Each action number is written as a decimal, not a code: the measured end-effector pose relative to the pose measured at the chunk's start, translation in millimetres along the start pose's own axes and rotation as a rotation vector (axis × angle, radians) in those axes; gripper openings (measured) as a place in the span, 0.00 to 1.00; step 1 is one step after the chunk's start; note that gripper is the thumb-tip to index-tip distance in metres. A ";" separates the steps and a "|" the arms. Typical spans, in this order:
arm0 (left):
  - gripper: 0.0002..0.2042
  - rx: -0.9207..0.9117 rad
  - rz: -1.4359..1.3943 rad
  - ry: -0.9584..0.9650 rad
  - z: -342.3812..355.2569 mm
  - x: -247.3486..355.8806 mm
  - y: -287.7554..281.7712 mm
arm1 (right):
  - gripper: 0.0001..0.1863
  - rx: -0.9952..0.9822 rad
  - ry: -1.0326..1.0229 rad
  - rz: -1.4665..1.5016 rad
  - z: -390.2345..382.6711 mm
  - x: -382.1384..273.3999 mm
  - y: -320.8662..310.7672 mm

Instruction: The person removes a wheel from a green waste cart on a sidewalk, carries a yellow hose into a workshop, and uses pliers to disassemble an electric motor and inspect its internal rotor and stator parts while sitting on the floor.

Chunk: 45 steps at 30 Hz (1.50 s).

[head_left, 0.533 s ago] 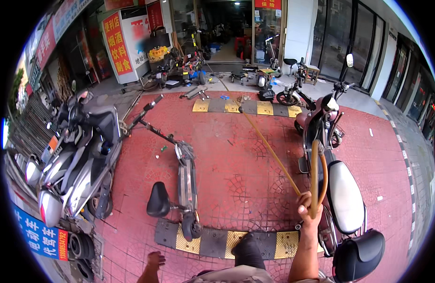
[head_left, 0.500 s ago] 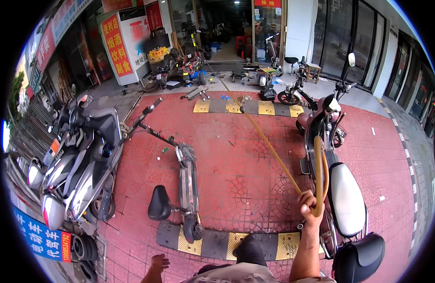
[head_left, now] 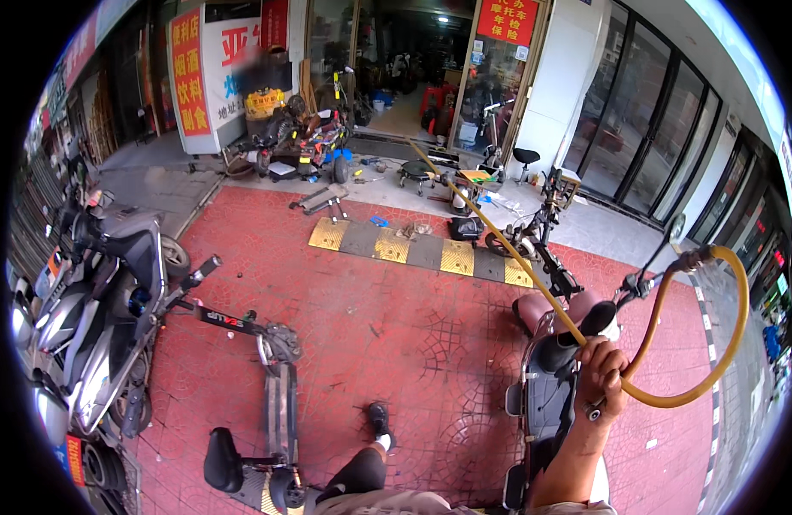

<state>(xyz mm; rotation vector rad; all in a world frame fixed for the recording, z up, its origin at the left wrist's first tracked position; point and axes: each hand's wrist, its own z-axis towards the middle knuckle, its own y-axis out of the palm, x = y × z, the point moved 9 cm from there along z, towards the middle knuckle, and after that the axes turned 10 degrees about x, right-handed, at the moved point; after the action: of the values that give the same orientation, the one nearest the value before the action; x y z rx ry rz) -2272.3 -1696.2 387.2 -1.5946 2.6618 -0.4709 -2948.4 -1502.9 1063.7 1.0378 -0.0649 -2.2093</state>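
Observation:
My right hand (head_left: 604,373) is raised at the right, fingers wrapped round a yellow hose (head_left: 675,401). From the fist the hose stretches taut toward the shop front. Its other part bends in a wide loop to the right, ending in a dark fitting (head_left: 693,257). Below the hand stands a scooter (head_left: 550,408) with a dark footboard and a round mirror; its seat is mostly hidden by my forearm. My left hand is out of the picture.
A kick scooter with a black seat (head_left: 222,460) stands at left, motorbikes (head_left: 113,318) beyond it. A yellow-black speed ramp (head_left: 392,246) crosses the red paving ahead. A small bike (head_left: 546,236), a stool (head_left: 526,157) and tools lie near the shop doorway.
My right hand has moved forward with the hose, whose loop has swung out to the right. My left hand has left the picture. The view has shifted forward, and my foot has come into sight.

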 end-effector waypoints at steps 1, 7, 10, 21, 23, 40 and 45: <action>0.12 0.006 -0.013 -0.014 7.7 24.6 17.6 | 0.25 -0.013 0.011 0.009 24.8 23.5 0.8; 0.12 0.051 -0.178 0.203 33.0 265.3 69.3 | 0.23 0.176 0.200 0.231 184.8 173.4 27.8; 0.18 -0.013 -0.132 0.533 -81.2 477.7 145.8 | 0.22 0.203 0.280 0.261 254.1 245.4 33.2; 0.18 0.385 -0.221 0.235 -53.6 688.0 186.5 | 0.11 0.299 0.336 0.223 471.0 596.1 8.2; 0.20 0.615 -0.087 -0.010 -81.3 678.1 204.9 | 0.12 0.378 0.324 0.110 520.8 658.3 -4.8; 0.22 0.143 -0.556 -0.184 -82.3 1055.8 481.9 | 0.14 0.328 0.652 0.115 935.8 1143.9 133.3; 0.20 0.083 -0.440 -0.094 -91.9 1258.5 493.6 | 0.07 0.249 0.652 0.148 1060.7 1188.0 242.4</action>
<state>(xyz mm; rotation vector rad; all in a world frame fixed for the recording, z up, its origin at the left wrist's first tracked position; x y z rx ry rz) -3320.5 -2541.7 537.0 -2.1184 2.1861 -0.4868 -4080.1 -2649.5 1075.6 1.7817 -0.1207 -1.6678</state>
